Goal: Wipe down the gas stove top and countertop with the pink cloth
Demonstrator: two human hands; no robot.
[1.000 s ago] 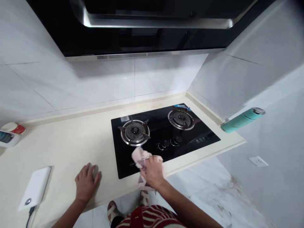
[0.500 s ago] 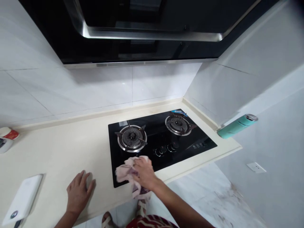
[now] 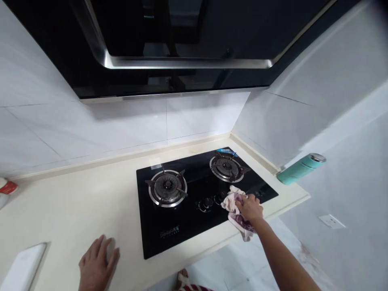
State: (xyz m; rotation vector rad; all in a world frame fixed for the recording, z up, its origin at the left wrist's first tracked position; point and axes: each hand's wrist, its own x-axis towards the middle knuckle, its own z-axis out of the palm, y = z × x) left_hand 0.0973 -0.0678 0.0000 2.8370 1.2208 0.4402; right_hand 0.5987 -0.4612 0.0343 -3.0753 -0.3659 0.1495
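Overhead, beyond the work surface, a pale tiled wall (image 3: 121, 129) runs across the far side, with 1 black range hood (image 3: 188, 76) in front of it, trimmed in a silver strip. Below stretches a cream countertop (image 3: 75, 202), and set into its right part is a black glass cooktop (image 3: 188, 230). On the cooktop sit 2 round gas burners, the left burner (image 3: 167, 188) a little nearer and the right burner (image 3: 226, 169) farther back.

A turquoise bottle (image 3: 300, 169) with a silver cap stands at the right end of the countertop, close to the wall. The pink-and-purple cloth (image 3: 234, 201) lies bunched on the near right part of the cooktop, its lower portion draped across the near edge of the countertop. The right hand (image 3: 251, 208) is on top of it, fingers bent and close together, gripping a gathered fold; the thumb's exact position cannot be told. At the near left, the left hand (image 3: 96, 264) rests on the countertop, holding nothing, its fingers slightly spread and its thumb apart.

Farther left lies a white device (image 3: 22, 268), cut by the border of the view. A white socket (image 3: 332, 221) shows at the right. Smallest are 2 dark knobs; the left knob (image 3: 206, 203) is clear of the cloth, the right knob (image 3: 218, 199) just beside it.
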